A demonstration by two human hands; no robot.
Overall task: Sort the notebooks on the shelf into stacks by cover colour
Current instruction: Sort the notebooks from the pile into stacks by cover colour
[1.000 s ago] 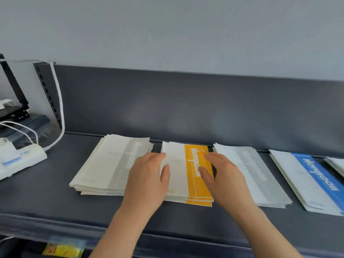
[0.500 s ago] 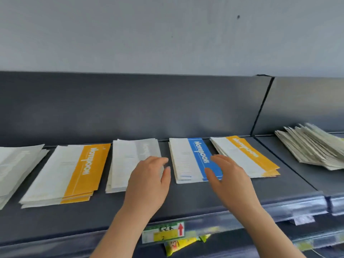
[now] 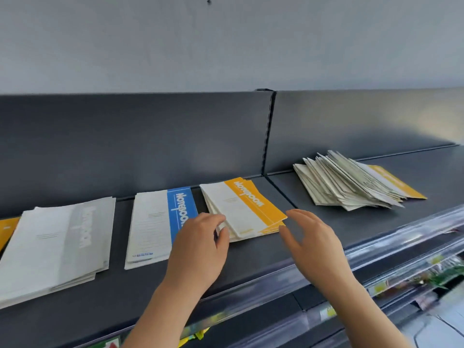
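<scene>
The left hand [image 3: 198,249] sets its grip at the near left corner of the orange stack [image 3: 247,207]: fingers bent over the corner, thumb against the near edge. I cannot tell whether it pinches the notebooks or only touches them. The right hand [image 3: 316,244] hovers just beside the stack's near right corner, grip spread, holding nothing.

There are 2 hands and 5 groups of notebooks. Between the hands lies the orange stack, its long axis running front to back with the far end angled left and the orange band along its right side. Just left is 1 blue stack [image 3: 155,222], also lying front to back, its blue band on the right. Further left is 1 grey stack [image 3: 57,247], then 1 orange sliver [image 3: 6,229] cut off by the frame's edge. Well apart to the right sits 1 loose fanned pile [image 3: 349,183], with an orange cover showing at its far right.

All lie on a dark grey shelf [image 3: 251,262] of 2 bays, split by a slotted upright [image 3: 268,134]. A pale grey wall [image 3: 226,46] rises behind.
</scene>
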